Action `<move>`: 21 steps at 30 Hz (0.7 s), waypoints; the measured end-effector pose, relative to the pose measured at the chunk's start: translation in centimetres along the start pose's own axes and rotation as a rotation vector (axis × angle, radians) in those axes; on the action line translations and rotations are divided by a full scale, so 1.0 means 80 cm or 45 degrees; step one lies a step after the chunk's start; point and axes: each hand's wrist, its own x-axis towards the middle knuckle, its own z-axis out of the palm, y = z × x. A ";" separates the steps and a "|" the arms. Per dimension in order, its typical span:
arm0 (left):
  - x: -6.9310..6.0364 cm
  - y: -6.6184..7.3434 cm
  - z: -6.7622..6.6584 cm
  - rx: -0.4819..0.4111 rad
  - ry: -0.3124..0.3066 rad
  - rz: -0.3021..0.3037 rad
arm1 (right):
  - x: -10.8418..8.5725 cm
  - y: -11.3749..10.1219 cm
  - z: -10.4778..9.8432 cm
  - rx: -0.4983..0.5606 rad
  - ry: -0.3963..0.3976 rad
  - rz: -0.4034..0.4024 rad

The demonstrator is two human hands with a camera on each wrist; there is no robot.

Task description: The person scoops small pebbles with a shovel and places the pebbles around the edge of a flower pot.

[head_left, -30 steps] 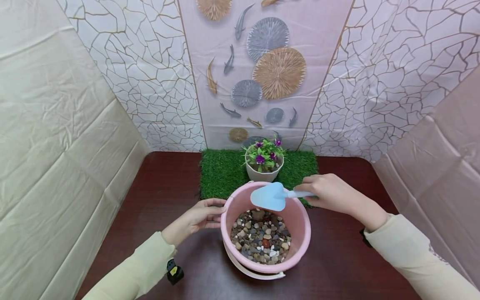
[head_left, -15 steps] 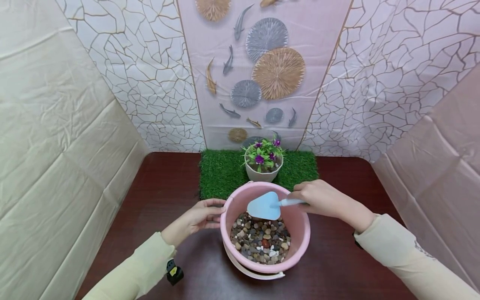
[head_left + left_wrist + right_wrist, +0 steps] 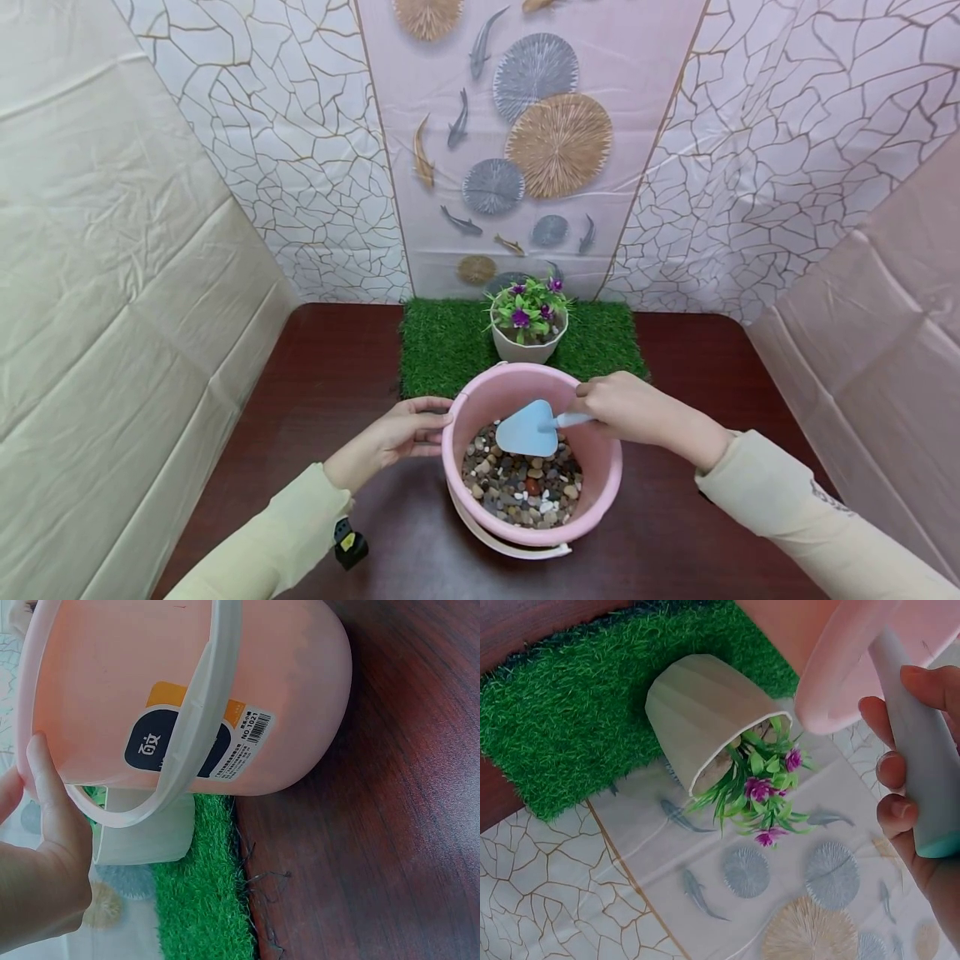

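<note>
A pink bucket (image 3: pixel 613 475) with pebbles (image 3: pixel 517 487) in it stands on the table. Among the stones lie white ones and one reddish one. My left hand (image 3: pixel 397 432) touches the bucket's left side, its fairly straight fingers against the rim and outer wall. My right hand (image 3: pixel 630 408) grips the handle of a light blue trowel (image 3: pixel 528 431), as the right wrist view also shows with its grey handle (image 3: pixel 919 750). The blade is inside the bucket, over the far part of the pebbles; whether it touches them I cannot tell.
Behind the bucket, a white flowerpot (image 3: pixel 525 350) with purple flowers (image 3: pixel 521 317) stands on a green artificial grass mat (image 3: pixel 442 350). The bucket's white carrying handle (image 3: pixel 196 712) hangs down outside. Fabric walls (image 3: pixel 322 150) close in the dark wooden table (image 3: pixel 322 367) behind and at both sides.
My right hand has moved left and toward me, lowering the trowel from above the bucket's far rim to inside it. My left hand and the bucket have stayed in place.
</note>
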 end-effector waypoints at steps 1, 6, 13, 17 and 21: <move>0.000 0.000 0.000 0.001 0.000 0.000 | 0.001 -0.001 0.000 -0.005 -0.009 -0.001; 0.000 0.001 -0.001 -0.002 -0.005 -0.001 | 0.005 -0.005 0.005 0.029 -0.053 -0.013; 0.001 0.000 -0.001 -0.011 -0.002 0.002 | 0.005 -0.012 0.014 0.038 -0.039 -0.033; 0.001 0.000 0.000 -0.009 -0.001 0.001 | 0.004 -0.015 0.020 0.019 -0.041 -0.049; 0.001 -0.001 0.000 -0.012 -0.001 0.000 | 0.004 -0.017 0.025 -0.009 -0.032 -0.102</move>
